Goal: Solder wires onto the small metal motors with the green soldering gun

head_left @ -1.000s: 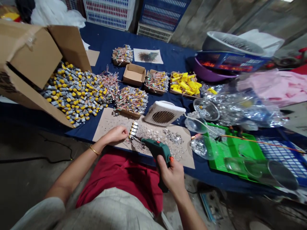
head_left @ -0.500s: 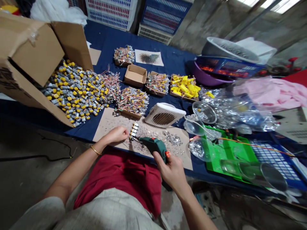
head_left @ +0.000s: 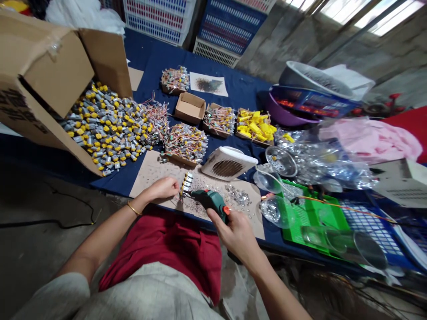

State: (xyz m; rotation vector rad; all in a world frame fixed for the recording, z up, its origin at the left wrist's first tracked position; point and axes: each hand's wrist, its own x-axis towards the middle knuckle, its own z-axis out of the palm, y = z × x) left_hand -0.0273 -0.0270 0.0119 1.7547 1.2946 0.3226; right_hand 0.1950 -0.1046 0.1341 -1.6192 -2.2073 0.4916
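Note:
My right hand (head_left: 239,232) is wrapped round the grip of a dark green electric screwdriver (head_left: 209,200) with an orange switch. Its bit points left and meets the near end of a short row of small motors (head_left: 187,183), silver with yellow ends. Just left of that row rests my left hand (head_left: 166,187), fingers curled closed; whatever they hold, if anything, is hidden. Under both lies a sheet of brown cardboard (head_left: 147,173), strewn with tiny metal parts (head_left: 238,195) right of the motors.
A big carton (head_left: 50,89) spills a heap of motors (head_left: 110,129) at left. Behind the cardboard stand a white-framed fan (head_left: 230,163), boxes of wired motors (head_left: 187,141) and a box of yellow parts (head_left: 256,126). Clear cups (head_left: 275,209) and a green tray (head_left: 328,218) are at right.
The view has shifted slightly. The screwdriver and my right hand sit a little further left, its bit still at the near end of the motor row. My left hand has barely moved.

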